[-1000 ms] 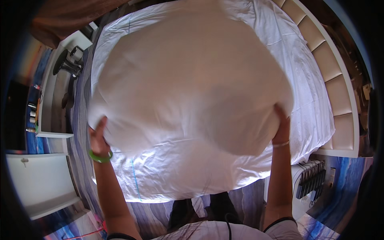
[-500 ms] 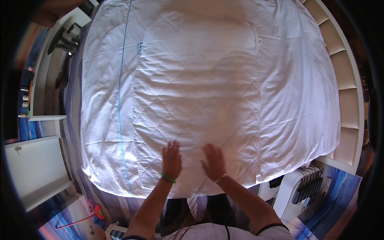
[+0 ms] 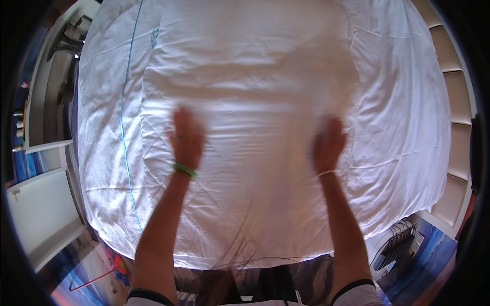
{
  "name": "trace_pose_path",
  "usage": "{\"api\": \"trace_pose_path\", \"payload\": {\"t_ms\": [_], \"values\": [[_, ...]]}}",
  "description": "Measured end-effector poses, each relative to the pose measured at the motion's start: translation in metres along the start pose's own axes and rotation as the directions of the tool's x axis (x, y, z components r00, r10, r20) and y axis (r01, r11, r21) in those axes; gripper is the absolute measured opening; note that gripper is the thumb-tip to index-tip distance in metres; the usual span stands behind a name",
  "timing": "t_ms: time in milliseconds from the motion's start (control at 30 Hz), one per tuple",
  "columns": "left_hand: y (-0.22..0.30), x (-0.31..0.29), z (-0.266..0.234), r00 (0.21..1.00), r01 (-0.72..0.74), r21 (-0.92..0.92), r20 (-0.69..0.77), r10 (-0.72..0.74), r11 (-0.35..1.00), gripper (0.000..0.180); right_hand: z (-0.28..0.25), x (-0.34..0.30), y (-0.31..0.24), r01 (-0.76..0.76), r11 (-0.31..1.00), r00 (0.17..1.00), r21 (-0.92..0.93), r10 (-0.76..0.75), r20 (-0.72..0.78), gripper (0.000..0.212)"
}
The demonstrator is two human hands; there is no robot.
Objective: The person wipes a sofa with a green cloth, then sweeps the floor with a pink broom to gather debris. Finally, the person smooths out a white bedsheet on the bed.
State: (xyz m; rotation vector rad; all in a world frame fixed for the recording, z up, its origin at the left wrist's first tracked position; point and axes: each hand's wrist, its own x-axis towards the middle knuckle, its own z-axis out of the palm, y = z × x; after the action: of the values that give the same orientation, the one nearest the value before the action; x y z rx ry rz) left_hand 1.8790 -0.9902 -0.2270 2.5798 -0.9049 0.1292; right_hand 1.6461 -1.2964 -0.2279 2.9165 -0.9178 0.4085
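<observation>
A white quilted pad (image 3: 240, 153) lies spread over a white-sheeted bed (image 3: 403, 153), with shallow wrinkles running across it. Near the pad's left side is my left hand (image 3: 187, 138), palm down with fingers stretched forward and a green band at the wrist. My right hand (image 3: 329, 145), wearing a thin pale bracelet, is close to the pad's right edge in the same pose. Both hands are blurred by motion and hold nothing; whether they press on the cloth I cannot tell.
A thin light-blue line (image 3: 123, 112) runs along the sheet left of the pad. The padded beige headboard (image 3: 456, 148) borders the right. At lower right is a black power strip (image 3: 393, 245) with cables. White furniture (image 3: 46, 206) stands at the left.
Both hands have moved forward over the pad and apart, the left toward its left side, the right toward its right edge. My view has moved closer to the bed.
</observation>
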Motion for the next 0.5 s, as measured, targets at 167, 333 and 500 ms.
{"api": "trace_pose_path", "payload": {"t_ms": [167, 333, 500], "values": [[0.065, 0.017, 0.023, 0.787, -0.584, 0.02, 0.262, 0.559, 0.812, 0.056, -0.012, 0.01, -0.147, 0.401, 0.798, 0.864, 0.451, -0.492, 0.103, 0.052], [-0.051, 0.101, 0.004, 0.982, -0.175, 0.508, 0.152, 0.112, 0.844, 0.06, 0.021, 0.128, -0.014, 0.338, 0.904, 0.932, 0.262, -0.36, 0.041, 0.045], [-0.073, 0.098, 0.0, 0.994, 0.107, 0.451, -0.066, -0.087, 0.886, 0.057, 0.033, 0.115, 0.026, -0.116, 0.985, 0.993, -0.127, 0.115, -0.019, 0.051]]}}
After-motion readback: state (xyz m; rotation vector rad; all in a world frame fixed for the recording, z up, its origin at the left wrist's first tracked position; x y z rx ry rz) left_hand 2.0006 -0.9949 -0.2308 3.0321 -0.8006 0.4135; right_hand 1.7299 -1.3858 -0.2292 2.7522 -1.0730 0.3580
